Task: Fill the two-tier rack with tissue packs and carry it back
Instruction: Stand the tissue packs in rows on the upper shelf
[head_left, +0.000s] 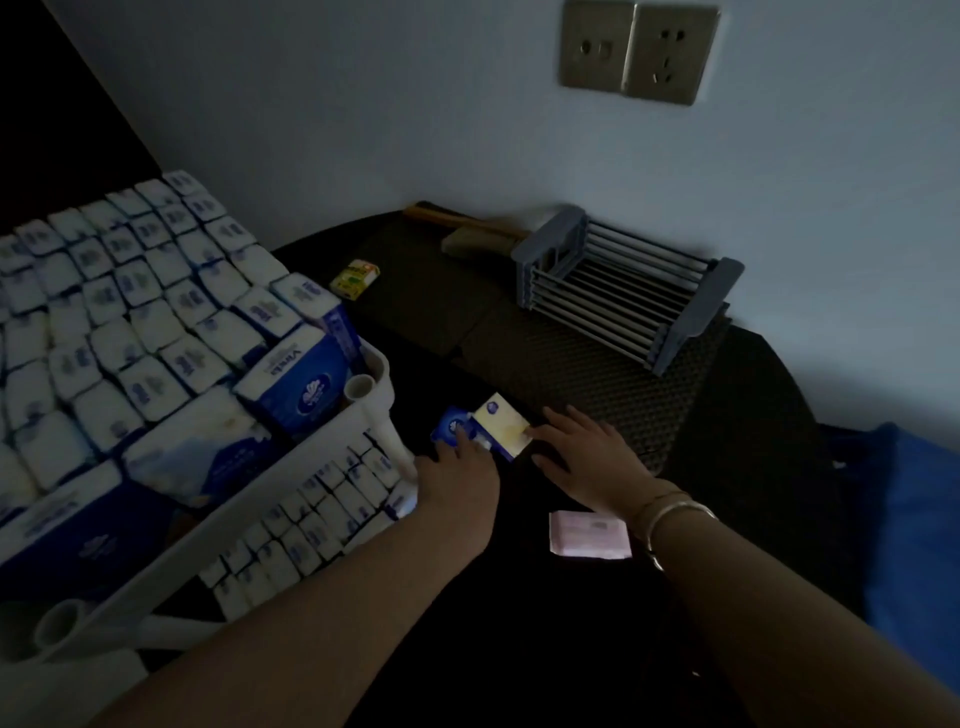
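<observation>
A white two-tier rack (332, 447) stands at the left in the head view. Its top tier is packed with several blue-and-white tissue packs (135, 322), and more packs (322, 514) fill the lower tier. One blue-and-white tissue pack (480, 426) lies on the dark surface just right of the rack's corner post. My left hand (460, 470) grips its near end. My right hand (587, 452) lies flat beside it, fingertips touching the pack's right edge.
A small pink-white packet (587, 535) lies under my right wrist. A grey slatted drying rack (623, 291) sits on a dark mat by the wall, with a small yellow box (356, 278) and a wooden-handled brush (467, 228) nearby. Blue cloth (914, 519) lies at the right.
</observation>
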